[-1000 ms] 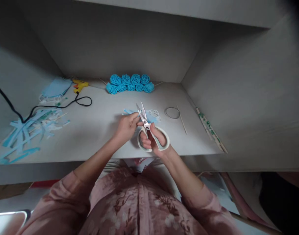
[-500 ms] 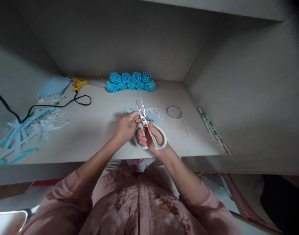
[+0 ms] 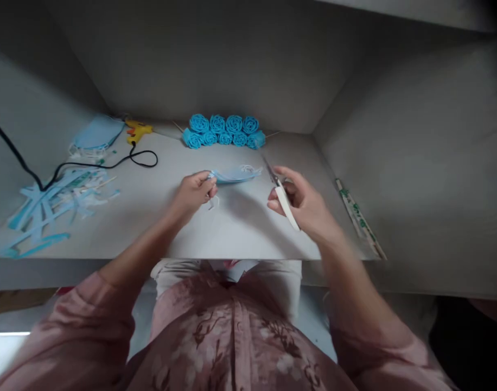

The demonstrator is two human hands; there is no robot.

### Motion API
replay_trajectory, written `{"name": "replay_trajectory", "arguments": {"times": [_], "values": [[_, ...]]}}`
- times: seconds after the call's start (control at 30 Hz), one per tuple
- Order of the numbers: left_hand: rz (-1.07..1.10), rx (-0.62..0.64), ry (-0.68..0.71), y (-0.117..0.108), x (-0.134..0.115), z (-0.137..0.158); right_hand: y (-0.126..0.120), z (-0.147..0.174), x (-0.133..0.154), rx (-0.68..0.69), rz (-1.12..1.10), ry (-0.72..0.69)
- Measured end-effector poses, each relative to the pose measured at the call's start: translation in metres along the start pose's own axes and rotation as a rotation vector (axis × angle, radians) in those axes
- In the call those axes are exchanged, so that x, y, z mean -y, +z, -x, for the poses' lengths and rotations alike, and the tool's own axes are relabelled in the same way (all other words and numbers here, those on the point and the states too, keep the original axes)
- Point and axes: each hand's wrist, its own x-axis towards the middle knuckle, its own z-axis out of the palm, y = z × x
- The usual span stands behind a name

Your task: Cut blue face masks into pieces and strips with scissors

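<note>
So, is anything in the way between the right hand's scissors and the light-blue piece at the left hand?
Nothing visible stands between the scissors, held in the right hand, and the light-blue piece pinched by the left hand.

The scissors (image 3: 287, 208) are now carried in the right hand (image 3: 307, 203) away from the left hand (image 3: 191, 193) and turned nearly edge-on. The blue mask (image 3: 236, 175) is now pinched at its left end by the left hand. The wire ring and thin stick are now hidden behind the right hand.
</note>
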Motion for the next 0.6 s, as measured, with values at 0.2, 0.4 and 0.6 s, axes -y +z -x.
{"name": "replay_trajectory", "arguments": {"times": [0.2,0.4,0.6], "values": [[0.282,0.160,-0.149,-0.035,0.003,0.003,-0.039,-0.001,-0.039,0.179,0.948,0.152],[0.341,0.277,-0.078,-0.038,-0.010,0.013,-0.030,-0.012,-0.012,0.306,1.445,-0.005],[0.395,0.182,-0.033,-0.026,-0.019,0.011,0.016,-0.031,0.027,0.364,0.927,-0.179]]}}
